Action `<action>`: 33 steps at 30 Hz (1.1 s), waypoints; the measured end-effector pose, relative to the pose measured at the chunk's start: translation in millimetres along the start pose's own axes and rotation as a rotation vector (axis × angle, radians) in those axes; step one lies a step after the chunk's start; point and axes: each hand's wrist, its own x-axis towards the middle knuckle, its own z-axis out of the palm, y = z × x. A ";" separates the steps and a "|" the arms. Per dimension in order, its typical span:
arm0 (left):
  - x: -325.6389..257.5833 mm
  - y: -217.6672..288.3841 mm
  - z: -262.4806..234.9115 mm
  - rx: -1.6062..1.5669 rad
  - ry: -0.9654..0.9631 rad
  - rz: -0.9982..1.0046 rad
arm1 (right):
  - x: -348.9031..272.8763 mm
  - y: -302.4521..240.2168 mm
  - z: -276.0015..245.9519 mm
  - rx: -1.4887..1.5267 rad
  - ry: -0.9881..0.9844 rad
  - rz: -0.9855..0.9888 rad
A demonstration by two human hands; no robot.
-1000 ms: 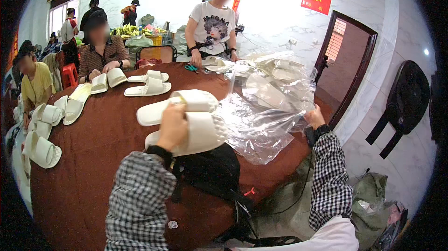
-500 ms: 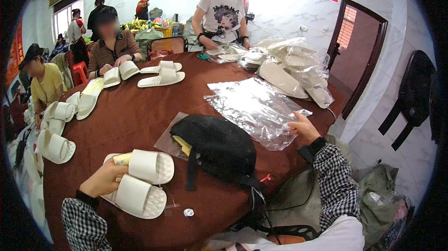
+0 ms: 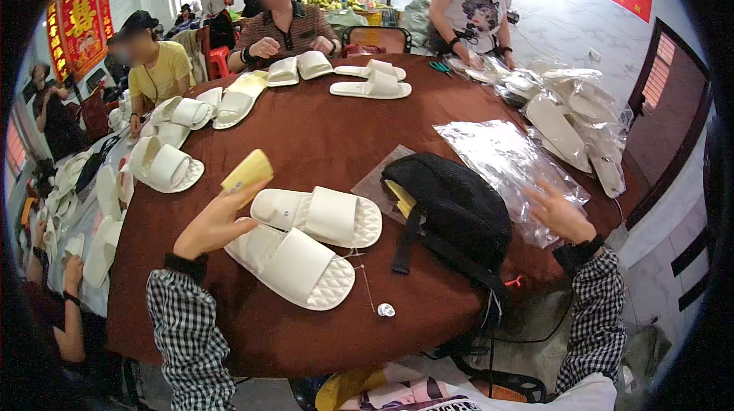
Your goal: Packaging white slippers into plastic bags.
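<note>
My left hand (image 3: 210,226) is raised at the heel end of a pair of white slippers, thumb spread away. A small yellow paper piece (image 3: 248,170) is caught at its fingers. The far slipper (image 3: 332,214) and near slipper (image 3: 294,264) lie side by side, toes to the right. From them a thin thread runs to a small round silvery-white piece (image 3: 385,309). My right hand (image 3: 562,214) is open, fingers spread, over the edge of a clear plastic bag (image 3: 497,152). Whether it touches the bag I cannot tell.
Between my hands lies a black bag (image 3: 451,185) with straps and something yellow inside. More white slippers (image 3: 170,165) line the left and far table edges. Plastic-wrapped slippers (image 3: 566,116) are heaped at right. Several people stand or sit around the brown-covered table (image 3: 298,132).
My left hand has come off the slippers, lifting the yellow paper. My right hand has let go of the plastic bag and spread its fingers. The view has turned left.
</note>
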 end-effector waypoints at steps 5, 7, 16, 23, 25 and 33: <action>21.7 -12.1 3.1 0.084 -0.237 -0.009 | -2.0 5.6 13.1 0.103 -0.389 0.095; 34.7 2.6 5.9 0.371 -0.389 -0.172 | -1.5 2.5 -7.0 0.086 -0.398 0.080; 4.6 -28.0 16.6 0.230 -0.177 -0.231 | 78.2 -200.6 -22.4 0.345 -0.079 -0.503; -50.7 -15.7 33.1 0.477 0.076 -0.378 | 101.8 -293.4 52.5 0.351 -0.065 -0.885; -70.4 -9.1 35.5 0.538 0.130 -0.463 | 104.1 -316.1 63.1 0.316 -0.039 -1.021; -97.8 30.1 39.0 0.656 0.121 -0.545 | 121.1 -322.0 92.6 -0.263 0.198 -1.093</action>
